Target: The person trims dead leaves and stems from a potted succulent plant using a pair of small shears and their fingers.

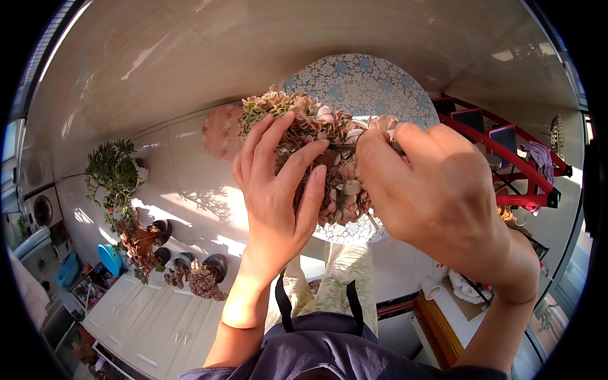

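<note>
Pink and green succulent rosettes point(346, 204) form a dense clump before me, above a round table with a lace-patterned blue and white cover point(375, 85). My left hand point(280, 185) lies over the clump's left side with its fingers spread among the rosettes. At the clump's right side, the fingers of my right hand point(427, 175) are bent and closed at a pale rosette point(384, 123). A thin dark piece, perhaps a stem or a tool, runs between the two hands; what it is cannot be told. The clump's pot or base is hidden.
A round pink stool or mat point(222, 133) is left of the table. Potted plants point(111, 173) stand farther left, and more succulents point(204, 280) by white cabinets point(147, 327). A red folding stepladder point(513, 156) is at the right. A wall rises beyond the table.
</note>
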Motion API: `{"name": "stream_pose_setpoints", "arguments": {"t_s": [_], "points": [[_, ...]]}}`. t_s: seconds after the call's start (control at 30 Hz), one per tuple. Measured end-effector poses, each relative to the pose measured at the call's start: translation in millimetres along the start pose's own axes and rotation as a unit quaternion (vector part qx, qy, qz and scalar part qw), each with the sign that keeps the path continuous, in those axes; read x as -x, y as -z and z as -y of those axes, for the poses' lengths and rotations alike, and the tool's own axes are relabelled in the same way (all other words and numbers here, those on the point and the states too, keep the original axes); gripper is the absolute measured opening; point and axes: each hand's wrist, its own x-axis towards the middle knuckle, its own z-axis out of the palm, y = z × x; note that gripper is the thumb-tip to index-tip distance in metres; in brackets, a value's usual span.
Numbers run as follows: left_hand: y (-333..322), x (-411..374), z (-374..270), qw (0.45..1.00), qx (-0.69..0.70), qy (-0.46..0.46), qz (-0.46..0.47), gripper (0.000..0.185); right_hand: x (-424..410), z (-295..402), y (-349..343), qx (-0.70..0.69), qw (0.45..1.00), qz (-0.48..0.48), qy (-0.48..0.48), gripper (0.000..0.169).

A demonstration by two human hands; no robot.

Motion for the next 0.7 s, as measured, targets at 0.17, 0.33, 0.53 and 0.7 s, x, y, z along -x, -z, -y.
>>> {"name": "stream_pose_setpoints", "arguments": {"t_s": [0.17, 0.33, 0.53, 0.7], "points": [[1.0, -16.2, 5.3, 0.998, 0.056, 0.015, 0.015, 0.022, -0.7, -1.9, 3.8, -0.025, 0.999, 0.026, -0.007, 0.021], [5.1, -30.3, 9.8, 0.997, 0.068, 0.036, 0.029, 0.019, -1.2, -1.3, 5.6, -0.013, 0.999, 0.024, -0.021, 0.025], [1.0, -38.4, 18.1, 0.992, 0.118, 0.029, 0.031, 0.016, -0.7, 7.9, 8.7, 0.015, 0.996, 0.016, -0.088, 0.026], [-0.2, -39.1, 16.7, 0.989, 0.139, 0.037, 0.027, 0.015, -3.6, 10.9, 6.0, 0.042, 0.993, 0.033, -0.102, 0.015]]}}
